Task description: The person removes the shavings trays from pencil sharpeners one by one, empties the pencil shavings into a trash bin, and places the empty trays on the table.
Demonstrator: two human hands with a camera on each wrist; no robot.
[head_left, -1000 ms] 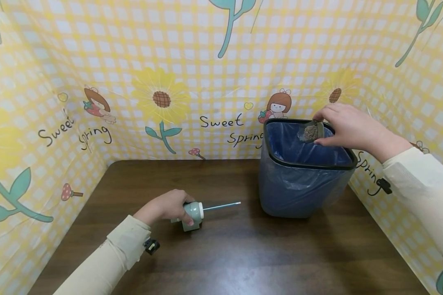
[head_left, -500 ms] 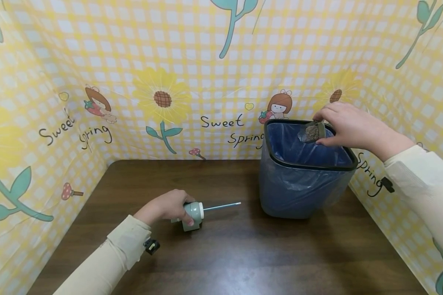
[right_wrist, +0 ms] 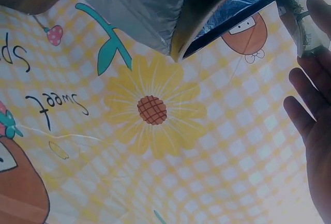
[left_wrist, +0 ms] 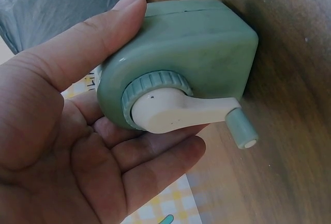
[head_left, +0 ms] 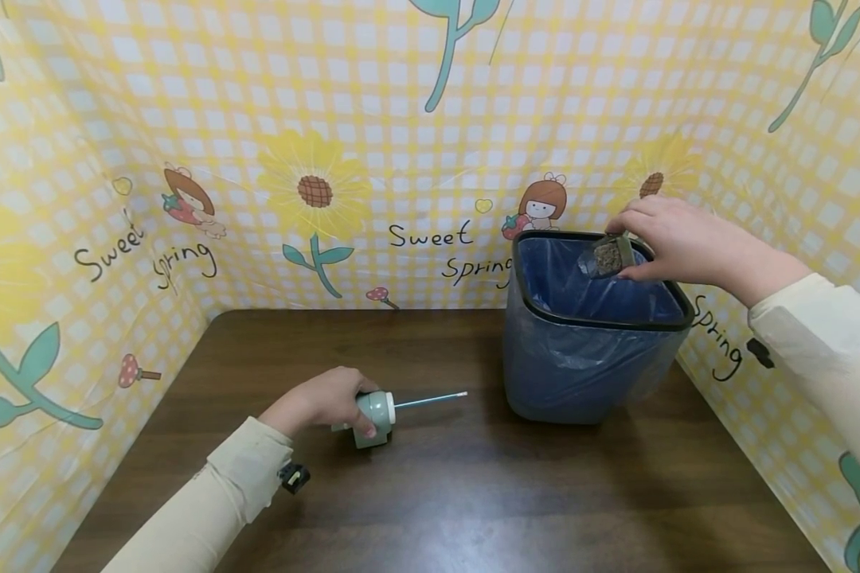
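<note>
A green crank pencil sharpener lies on the table, and my left hand grips it with the thumb along one side. Its white crank arm with a green knob shows in the left wrist view. A thin blue pencil sticks out of the sharpener's white front, pointing right. My right hand pinches the small clear shavings drawer between thumb and fingers, tilted over the bin's opening. Grey-brown shavings sit inside the drawer.
A blue bin with a clear liner and black rim stands at the table's back right. Behind and beside the brown wooden table hangs a yellow checked cloth.
My right hand and the shavings drawer have shifted very slightly to the right over the bin. The left hand, sharpener and pencil stay where they were.
</note>
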